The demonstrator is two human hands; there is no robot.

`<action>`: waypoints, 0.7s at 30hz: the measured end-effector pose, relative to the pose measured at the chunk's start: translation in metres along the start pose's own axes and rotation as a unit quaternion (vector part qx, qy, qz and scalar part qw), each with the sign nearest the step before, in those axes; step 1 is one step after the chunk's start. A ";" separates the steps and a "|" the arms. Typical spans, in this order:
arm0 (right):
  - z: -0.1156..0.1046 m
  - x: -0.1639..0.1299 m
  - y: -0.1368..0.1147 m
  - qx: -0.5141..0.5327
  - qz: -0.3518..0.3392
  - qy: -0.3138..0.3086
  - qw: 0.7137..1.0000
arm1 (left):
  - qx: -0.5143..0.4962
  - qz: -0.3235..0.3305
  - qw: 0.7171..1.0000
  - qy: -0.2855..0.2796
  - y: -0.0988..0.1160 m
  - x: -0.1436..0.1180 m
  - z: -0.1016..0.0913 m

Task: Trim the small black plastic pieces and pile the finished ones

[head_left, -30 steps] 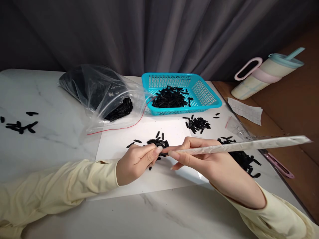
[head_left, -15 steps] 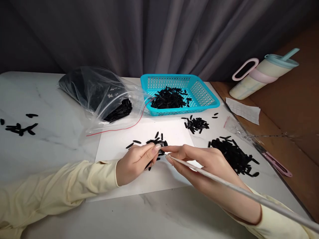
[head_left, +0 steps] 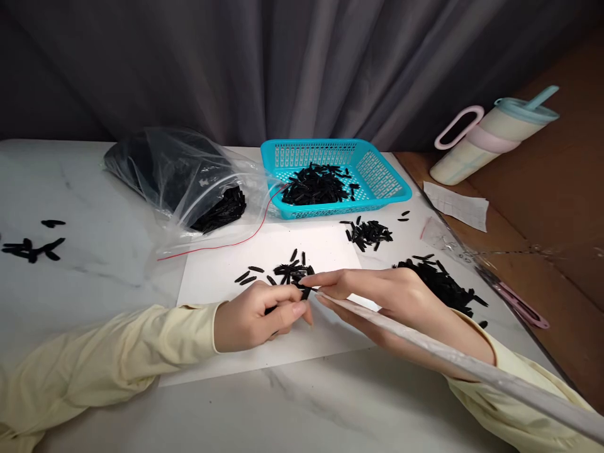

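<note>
My right hand (head_left: 396,302) grips a long pale flat strip (head_left: 472,365) that runs back along my forearm to the lower right; its near end lies at my fingertips. My left hand (head_left: 257,318) rests on a white sheet (head_left: 226,277), fingers curled around a few small black pieces. The two hands' fingertips meet beside a small cluster of black pieces (head_left: 292,272) on the sheet.
A turquoise basket (head_left: 382,173) holds several black pieces. A clear plastic bag (head_left: 189,176) with more lies at left. Piles of black pieces lie at right (head_left: 443,283), near the basket (head_left: 368,233) and far left (head_left: 31,248). A tumbler (head_left: 491,135) and paper (head_left: 455,204) sit right.
The strip swung from pointing right, level above the table, down to lie along my right forearm. My left hand slid slightly toward me and curled tighter.
</note>
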State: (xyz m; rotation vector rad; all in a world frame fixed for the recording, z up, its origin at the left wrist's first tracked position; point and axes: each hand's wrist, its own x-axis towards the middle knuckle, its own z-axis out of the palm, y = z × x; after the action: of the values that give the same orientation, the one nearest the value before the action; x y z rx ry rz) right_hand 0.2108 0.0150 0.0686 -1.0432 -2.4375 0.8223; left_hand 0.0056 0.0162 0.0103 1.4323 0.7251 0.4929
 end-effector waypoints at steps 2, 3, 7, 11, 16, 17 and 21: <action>0.000 0.002 0.000 0.005 0.027 0.003 1.000 | 0.008 0.011 1.000 0.004 0.000 0.000 0.000; 0.000 0.003 -0.001 0.011 0.050 0.008 0.999 | 0.017 0.022 1.000 0.009 0.000 0.000 0.000; -0.003 0.004 -0.007 0.073 0.138 0.040 0.987 | 0.064 0.064 0.996 0.025 -0.004 0.000 -0.001; -0.004 0.003 -0.012 0.114 0.163 0.057 0.978 | 0.113 0.093 0.988 0.043 -0.007 0.000 -0.001; 0.001 0.002 -0.014 0.139 0.145 0.071 0.977 | 0.155 0.130 0.977 0.062 -0.010 0.000 -0.001; 0.002 0.002 -0.014 0.140 0.147 0.065 0.977 | 0.160 0.134 0.976 0.063 -0.010 -0.001 -0.001; 0.003 0.003 -0.016 0.139 0.162 0.039 0.976 | 0.169 0.146 0.972 0.070 -0.011 -0.001 0.000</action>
State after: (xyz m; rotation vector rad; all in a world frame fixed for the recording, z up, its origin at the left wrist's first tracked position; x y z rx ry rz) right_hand 0.1989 0.0067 0.0767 -1.3498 -2.0389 1.1613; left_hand 0.0033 0.0146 -0.0006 1.8525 0.7377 0.7288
